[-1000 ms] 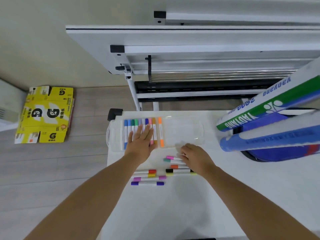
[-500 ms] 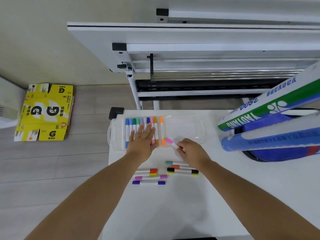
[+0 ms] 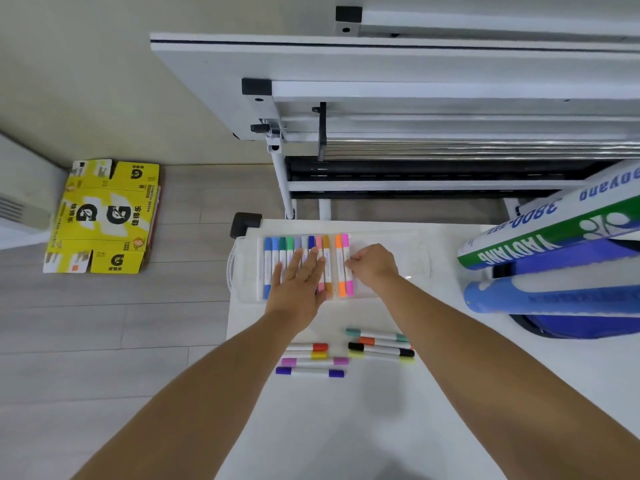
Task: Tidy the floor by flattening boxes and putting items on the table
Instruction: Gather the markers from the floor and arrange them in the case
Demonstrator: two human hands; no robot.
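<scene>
Floor: grey wood planks are running along the left of our view, with a flattened yellow box [image 3: 104, 216] lying on them near the wall, well apart from the bench
Bench: we are looking down on a white bench [image 3: 346, 427] carrying the markers and their case
Case: a clear plastic case [image 3: 391, 268] is sitting open at the far edge of the bench, holding a row of markers [image 3: 277, 258] lying side by side, caps pointing away from us and toward us
Left hand: we are pressing our left hand [image 3: 298, 285] flat over the middle of that row, fingers spread, palm down, gripping nothing
Right hand: our right hand [image 3: 372, 268] is curled loosely, fingertips touching the pink marker [image 3: 347, 265] at the right end of the row; we cannot tell whether it is pinching it or only nudging it
Loose markers: two small groups [image 3: 346, 355] are lying crosswise on the bench nearer to us, between our forearms
Right side: printed tubes [image 3: 554, 237] in green, white and blue are leaning over a blue bag [image 3: 588, 327] at the right edge of the bench
Background: a white folded frame [image 3: 415, 98] is standing against the beige wall
</scene>
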